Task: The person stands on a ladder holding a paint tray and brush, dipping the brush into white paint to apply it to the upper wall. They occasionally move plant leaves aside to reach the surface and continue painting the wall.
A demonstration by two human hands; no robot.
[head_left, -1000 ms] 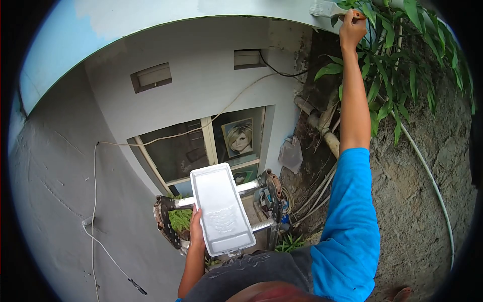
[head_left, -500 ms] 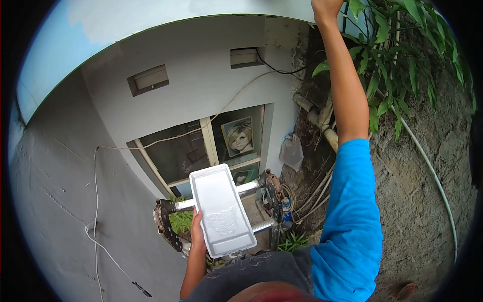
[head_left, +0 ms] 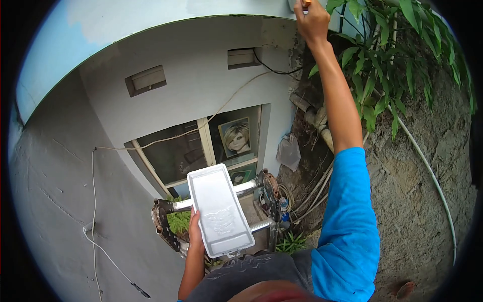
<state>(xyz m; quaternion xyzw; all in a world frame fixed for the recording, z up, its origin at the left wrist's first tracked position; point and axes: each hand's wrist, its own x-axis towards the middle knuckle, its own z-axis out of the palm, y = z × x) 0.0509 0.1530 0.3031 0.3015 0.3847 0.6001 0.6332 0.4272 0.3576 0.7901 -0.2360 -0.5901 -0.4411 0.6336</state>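
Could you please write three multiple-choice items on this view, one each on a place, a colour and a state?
1. Where is the right hand? A. raised near the top edge of the view B. resting on the ladder C. inside the tray
2. What colour is the sleeve? A. red B. blue C. yellow
3. How is the paint tray supported? A. lying on the ground B. hanging from a cable C. held by the left hand

Answers: 1 A, the arm stretches upward beside the leaves. 2 B, it is bright blue. 3 C, fingers clasp its edge.
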